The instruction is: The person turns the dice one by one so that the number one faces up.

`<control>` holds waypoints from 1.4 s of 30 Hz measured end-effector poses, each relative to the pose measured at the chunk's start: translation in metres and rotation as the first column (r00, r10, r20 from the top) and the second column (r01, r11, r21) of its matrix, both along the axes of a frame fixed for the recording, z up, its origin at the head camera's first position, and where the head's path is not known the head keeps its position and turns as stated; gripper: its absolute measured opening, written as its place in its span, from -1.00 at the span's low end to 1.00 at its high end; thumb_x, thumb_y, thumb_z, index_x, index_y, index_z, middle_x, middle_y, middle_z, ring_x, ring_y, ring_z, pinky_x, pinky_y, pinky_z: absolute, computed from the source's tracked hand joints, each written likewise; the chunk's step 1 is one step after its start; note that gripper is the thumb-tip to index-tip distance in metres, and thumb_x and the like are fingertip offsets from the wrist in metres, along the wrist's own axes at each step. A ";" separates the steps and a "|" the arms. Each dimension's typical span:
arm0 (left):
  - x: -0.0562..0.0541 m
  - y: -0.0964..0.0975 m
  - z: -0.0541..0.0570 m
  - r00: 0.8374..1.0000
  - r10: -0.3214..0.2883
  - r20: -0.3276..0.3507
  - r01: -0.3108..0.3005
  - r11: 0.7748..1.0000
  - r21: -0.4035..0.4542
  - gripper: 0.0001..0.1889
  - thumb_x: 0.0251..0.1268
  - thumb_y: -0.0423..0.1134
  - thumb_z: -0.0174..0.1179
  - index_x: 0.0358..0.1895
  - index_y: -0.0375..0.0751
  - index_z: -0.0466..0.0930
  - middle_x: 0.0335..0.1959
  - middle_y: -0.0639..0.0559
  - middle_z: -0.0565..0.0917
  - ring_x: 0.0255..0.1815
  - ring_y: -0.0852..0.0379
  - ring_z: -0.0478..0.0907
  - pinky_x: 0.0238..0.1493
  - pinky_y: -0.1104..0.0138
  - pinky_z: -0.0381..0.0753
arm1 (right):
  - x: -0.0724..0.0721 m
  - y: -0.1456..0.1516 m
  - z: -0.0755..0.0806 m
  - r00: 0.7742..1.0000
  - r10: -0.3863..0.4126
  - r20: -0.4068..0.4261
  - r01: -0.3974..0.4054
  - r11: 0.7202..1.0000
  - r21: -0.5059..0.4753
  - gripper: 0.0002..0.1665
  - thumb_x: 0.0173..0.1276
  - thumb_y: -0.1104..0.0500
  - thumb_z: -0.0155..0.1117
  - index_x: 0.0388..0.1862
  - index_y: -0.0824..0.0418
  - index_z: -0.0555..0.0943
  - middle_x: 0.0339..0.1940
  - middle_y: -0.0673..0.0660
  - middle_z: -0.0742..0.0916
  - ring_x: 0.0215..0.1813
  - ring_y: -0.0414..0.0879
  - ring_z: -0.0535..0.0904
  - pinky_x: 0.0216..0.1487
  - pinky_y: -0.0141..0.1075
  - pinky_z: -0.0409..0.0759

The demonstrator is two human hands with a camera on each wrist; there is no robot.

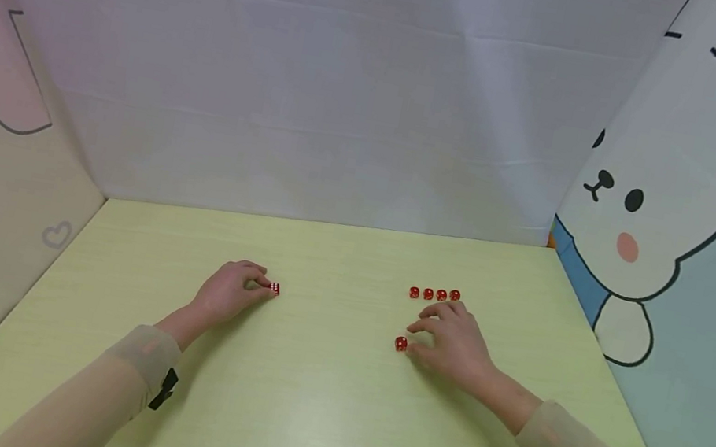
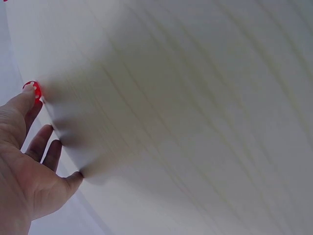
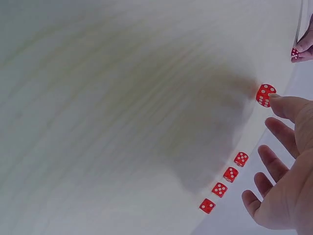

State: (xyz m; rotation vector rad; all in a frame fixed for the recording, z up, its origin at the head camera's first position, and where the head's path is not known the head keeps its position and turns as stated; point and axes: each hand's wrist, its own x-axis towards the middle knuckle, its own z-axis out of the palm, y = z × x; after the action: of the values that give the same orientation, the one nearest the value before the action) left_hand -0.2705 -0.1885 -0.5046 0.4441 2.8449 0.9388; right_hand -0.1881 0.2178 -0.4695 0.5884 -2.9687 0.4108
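Note:
On the left side of the table, my left hand (image 1: 229,293) pinches a red die with white dots (image 1: 275,288) between thumb and forefinger. The left wrist view shows that die (image 2: 35,90) at the thumb tip, with the other fingers spread and touching the tabletop. My right hand (image 1: 452,344) is on the right side, its thumb tip right at a second red die (image 1: 401,344) that sits on the table. Its forefinger stands apart from this die (image 3: 265,95), and the remaining fingers are loosely bent.
Just beyond the right hand, several red dice (image 1: 428,294) stand in a short, spaced row on the pale wooden table (image 1: 311,407). A white cloth wall (image 1: 324,90) rises at the back edge. Printed panels stand at both sides, the right one with a cartoon rabbit (image 1: 648,211).

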 end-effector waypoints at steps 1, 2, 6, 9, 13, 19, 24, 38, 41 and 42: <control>0.000 0.000 0.000 1.000 0.000 0.000 0.000 1.000 0.002 -0.77 0.40 -0.10 0.36 -0.09 -0.18 0.79 0.32 -0.24 0.57 0.40 -0.35 0.38 0.41 -0.17 0.33 | 0.000 0.000 0.001 1.000 0.004 0.002 -0.004 1.000 0.008 -0.72 0.17 0.03 0.61 -0.13 0.03 0.84 0.00 0.06 0.69 0.15 0.10 0.45 0.11 0.07 0.50; 0.000 0.000 0.000 1.000 -0.001 -0.002 0.001 1.000 0.001 -0.77 0.40 -0.10 0.36 -0.09 -0.18 0.79 0.32 -0.24 0.57 0.39 -0.35 0.38 0.41 -0.17 0.34 | -0.001 -0.001 0.002 1.000 0.006 0.005 -0.006 1.000 0.015 -0.72 0.17 0.02 0.61 -0.14 0.03 0.84 0.00 0.06 0.69 0.15 0.10 0.45 0.11 0.07 0.50; -0.001 0.000 -0.001 1.000 -0.001 0.000 0.001 1.000 -0.003 -0.76 0.40 -0.10 0.36 -0.08 -0.19 0.79 0.32 -0.23 0.57 0.40 -0.35 0.37 0.41 -0.17 0.33 | -0.003 -0.002 0.003 1.000 0.013 0.015 -0.013 0.999 0.042 -0.72 0.17 0.00 0.61 -0.14 0.02 0.84 0.00 0.05 0.69 0.16 0.09 0.45 0.13 0.06 0.49; -0.001 -0.001 -0.001 1.000 -0.001 -0.002 0.001 1.000 -0.008 -0.75 0.40 -0.09 0.36 -0.07 -0.19 0.79 0.32 -0.23 0.57 0.40 -0.35 0.37 0.41 -0.17 0.33 | -0.004 -0.003 0.004 1.000 0.018 0.022 -0.020 0.998 0.059 -0.72 0.17 0.00 0.61 -0.14 0.01 0.84 0.00 0.04 0.68 0.16 0.09 0.44 0.15 0.06 0.49; -0.002 -0.001 -0.001 1.000 -0.001 -0.005 0.001 1.000 -0.014 -0.76 0.40 -0.10 0.36 -0.07 -0.19 0.79 0.32 -0.23 0.57 0.40 -0.34 0.37 0.42 -0.16 0.33 | -0.005 -0.004 0.006 0.999 0.020 0.033 -0.023 0.997 0.072 -0.72 0.16 -0.01 0.62 -0.15 0.01 0.84 0.00 0.04 0.69 0.16 0.09 0.45 0.19 0.07 0.47; -0.002 -0.001 -0.001 1.000 0.001 -0.002 -0.001 1.000 -0.017 -0.75 0.40 -0.09 0.36 -0.07 -0.19 0.79 0.32 -0.23 0.57 0.41 -0.34 0.37 0.43 -0.16 0.32 | -0.007 -0.008 0.007 0.998 0.014 0.065 -0.022 0.994 0.109 -0.72 0.17 -0.02 0.61 -0.15 -0.01 0.83 0.02 0.04 0.68 0.20 0.11 0.44 0.24 0.10 0.44; -0.002 -0.001 -0.001 1.000 0.001 -0.001 -0.001 1.000 -0.017 -0.77 0.39 -0.09 0.36 -0.09 -0.18 0.79 0.32 -0.22 0.57 0.41 -0.35 0.37 0.44 -0.17 0.30 | -0.008 -0.009 0.008 0.996 0.012 0.083 -0.023 0.991 0.134 -0.72 0.17 -0.04 0.61 -0.15 -0.02 0.83 0.03 0.04 0.67 0.20 0.11 0.44 0.27 0.10 0.43; -0.003 0.000 0.000 1.000 -0.003 -0.003 0.003 1.000 -0.019 -0.75 0.41 -0.09 0.35 -0.06 -0.19 0.79 0.33 -0.24 0.56 0.41 -0.34 0.36 0.43 -0.16 0.30 | -0.011 -0.012 0.010 0.997 0.047 0.061 -0.056 0.988 0.147 -0.80 0.19 0.03 0.54 -0.19 -0.03 0.83 0.01 0.05 0.68 0.18 0.11 0.45 0.21 0.11 0.46; -0.003 0.000 0.000 1.000 -0.002 -0.006 0.002 1.000 -0.017 -0.76 0.41 -0.09 0.35 -0.07 -0.19 0.79 0.33 -0.23 0.57 0.41 -0.35 0.36 0.44 -0.17 0.30 | -0.011 -0.013 0.011 0.997 0.052 0.060 -0.060 0.987 0.149 -0.81 0.18 0.04 0.54 -0.21 -0.04 0.83 -0.02 0.04 0.67 0.15 0.10 0.45 0.17 0.09 0.47; -0.004 0.000 0.000 1.000 -0.003 -0.008 0.003 1.000 -0.018 -0.76 0.41 -0.09 0.35 -0.08 -0.18 0.79 0.32 -0.23 0.57 0.41 -0.35 0.36 0.44 -0.17 0.30 | -0.011 -0.013 0.011 0.997 0.052 0.060 -0.060 0.987 0.150 -0.82 0.17 0.03 0.54 -0.21 -0.05 0.83 -0.02 0.04 0.67 0.14 0.10 0.44 0.16 0.08 0.47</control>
State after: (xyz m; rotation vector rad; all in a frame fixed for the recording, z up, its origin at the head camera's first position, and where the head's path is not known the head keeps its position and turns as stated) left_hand -0.2741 -0.1885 -0.5045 0.4509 2.8564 0.9125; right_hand -0.1994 0.2048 -0.4587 0.6875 -3.0627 0.2094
